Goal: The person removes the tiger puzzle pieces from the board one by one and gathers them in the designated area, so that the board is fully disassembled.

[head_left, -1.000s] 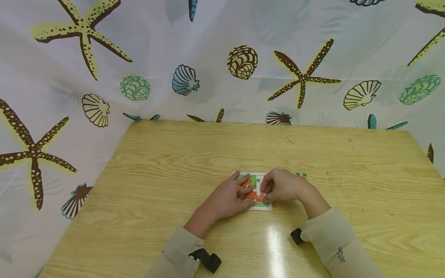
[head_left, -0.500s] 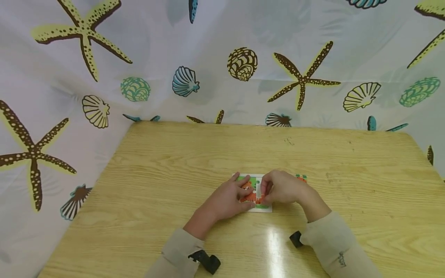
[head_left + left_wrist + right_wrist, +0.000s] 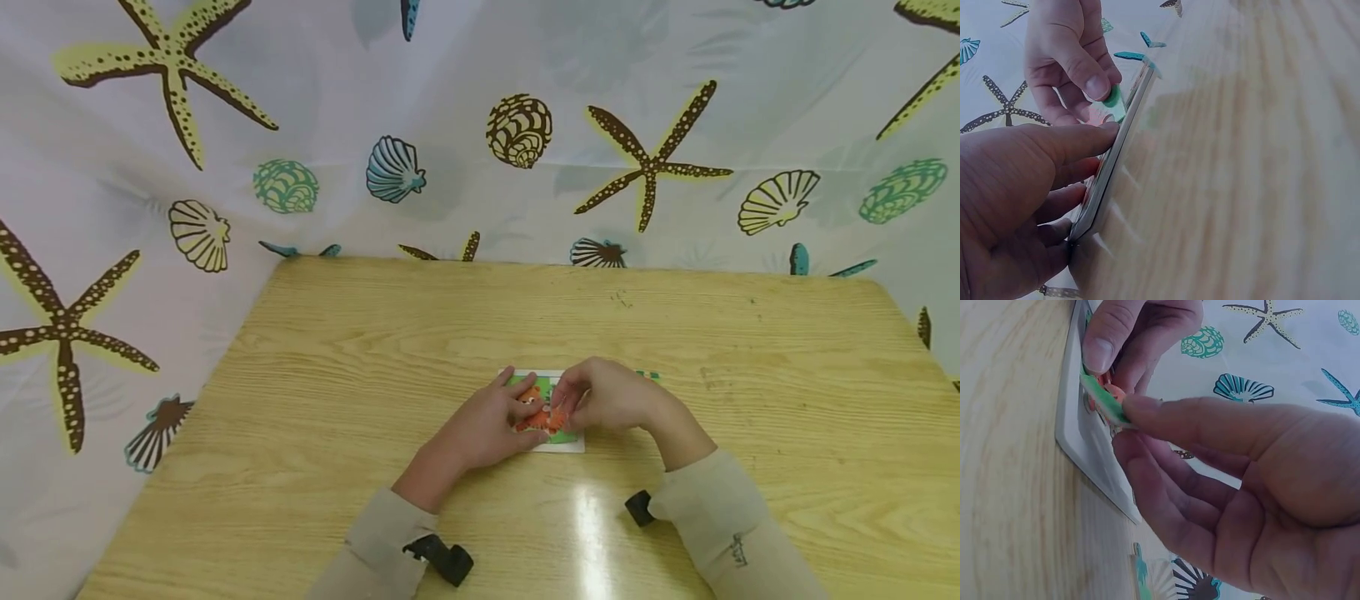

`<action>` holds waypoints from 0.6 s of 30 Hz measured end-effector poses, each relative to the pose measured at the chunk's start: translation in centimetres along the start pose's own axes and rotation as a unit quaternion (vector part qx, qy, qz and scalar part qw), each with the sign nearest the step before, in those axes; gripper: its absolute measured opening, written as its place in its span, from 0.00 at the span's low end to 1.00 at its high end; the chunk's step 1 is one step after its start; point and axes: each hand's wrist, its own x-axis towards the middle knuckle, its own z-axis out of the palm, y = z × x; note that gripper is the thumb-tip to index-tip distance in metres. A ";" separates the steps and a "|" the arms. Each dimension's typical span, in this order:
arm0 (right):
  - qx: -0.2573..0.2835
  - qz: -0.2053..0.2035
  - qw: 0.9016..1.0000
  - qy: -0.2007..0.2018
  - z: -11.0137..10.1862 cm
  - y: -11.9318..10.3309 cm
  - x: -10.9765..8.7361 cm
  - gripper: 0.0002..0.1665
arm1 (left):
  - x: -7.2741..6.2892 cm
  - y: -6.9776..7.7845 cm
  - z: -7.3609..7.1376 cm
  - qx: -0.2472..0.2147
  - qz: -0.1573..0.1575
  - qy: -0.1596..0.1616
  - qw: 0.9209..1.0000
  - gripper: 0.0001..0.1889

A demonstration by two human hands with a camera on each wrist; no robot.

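Note:
A small jigsaw puzzle board (image 3: 567, 447) with a white border lies on the table, its picture an orange animal on green. My left hand (image 3: 480, 423) rests on its left part with fingers spread, and in the left wrist view the thumb touches the near edge. Over the board's right part, my right hand (image 3: 615, 397) pinches a green and orange puzzle piece (image 3: 1105, 399) between thumb and fingers. In the right wrist view this piece is tilted above the board. My right fingers hide part of the picture.
Another puzzle piece (image 3: 648, 375), green and mostly hidden behind my right hand, lies on the table right of the board. The wooden table (image 3: 375, 333) meets a hanging cloth (image 3: 450, 100) printed with starfish and shells at its back and sides.
My right hand has shifted slightly left with the puzzle piece, which now covers the white gap seen earlier in the picture. The left hand stays on the board.

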 end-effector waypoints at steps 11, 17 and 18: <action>-0.003 -0.028 0.999 -0.024 0.3 0.2 0.3 0.20 | 0.0 -0.3 -0.1 0.000 0.003 0.003 1.000 0.27; -0.019 -0.020 1.000 -0.008 0.0 0.4 0.1 0.14 | -0.1 -0.4 0.0 -0.013 0.005 0.003 1.000 0.28; -0.021 -0.019 1.000 -0.006 -0.1 0.4 0.0 0.13 | -0.1 -0.5 0.0 -0.014 0.006 0.002 1.000 0.28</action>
